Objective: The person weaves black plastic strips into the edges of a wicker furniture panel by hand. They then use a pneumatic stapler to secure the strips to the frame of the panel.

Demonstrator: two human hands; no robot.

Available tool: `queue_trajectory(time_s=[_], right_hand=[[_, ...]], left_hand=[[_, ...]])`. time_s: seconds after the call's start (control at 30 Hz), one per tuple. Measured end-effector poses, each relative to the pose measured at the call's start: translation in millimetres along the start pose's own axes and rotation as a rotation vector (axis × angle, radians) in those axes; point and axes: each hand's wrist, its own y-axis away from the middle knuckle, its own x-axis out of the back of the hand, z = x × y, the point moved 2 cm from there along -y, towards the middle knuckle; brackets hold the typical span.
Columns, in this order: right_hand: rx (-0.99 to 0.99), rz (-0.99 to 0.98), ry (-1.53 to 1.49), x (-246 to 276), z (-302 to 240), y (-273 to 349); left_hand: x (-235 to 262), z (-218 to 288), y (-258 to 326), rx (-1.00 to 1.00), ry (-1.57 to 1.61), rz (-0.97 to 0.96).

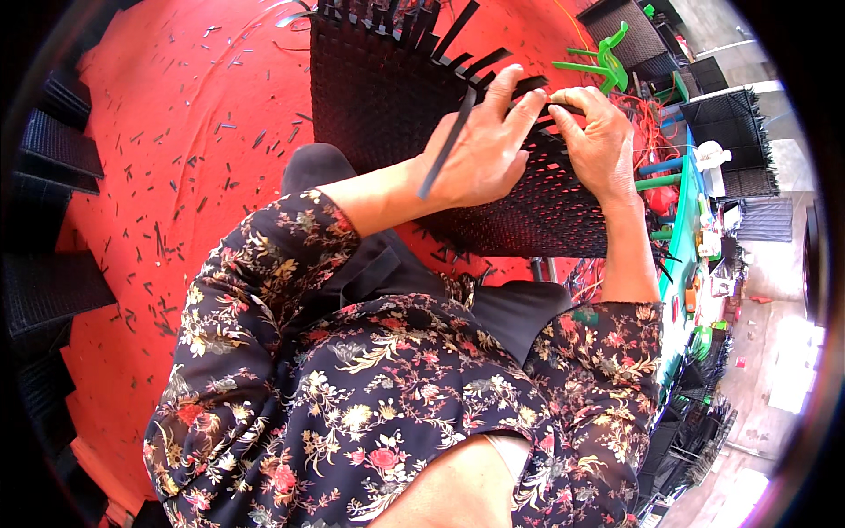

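A large black woven basket (378, 106) leans in front of my knees, with loose flat strips (453, 31) standing up along its upper rim. My right hand (601, 145) pinches a black strip (572, 110) at the rim, between thumb and fingers. Beside it, my left hand (480, 154) rests on the rim with fingers apart, their tips by the same row of strips. One long strip (449, 145) bends down across the back of my left hand. The basket's inside and its far lower part are partly hidden by my hands.
Black cut scraps (158, 238) litter the red floor covering (185, 114). More dark woven pieces (53, 295) stand along the left. A green chair (607, 62) is at the far right. A green-edged table (682, 229) with small items stands to my right, near tangled red strands (651, 128).
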Motion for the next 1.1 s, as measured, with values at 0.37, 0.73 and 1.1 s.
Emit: queue_trajectory(time_s=[0.37,0.73,1.1], right_hand=[[0.218,-0.161,0.37,2,-43,-43],[-0.037,-0.417,0.11,-20,-10,-49],[-0.098,-0.347,0.007,-19,-8,-36]], left_hand=[[-35,4,3,-0.115,-0.084,0.101],[-19,11,33,-0.181,-0.033,0.065],[6,-20,46,-0.117,-0.154,0.043]])
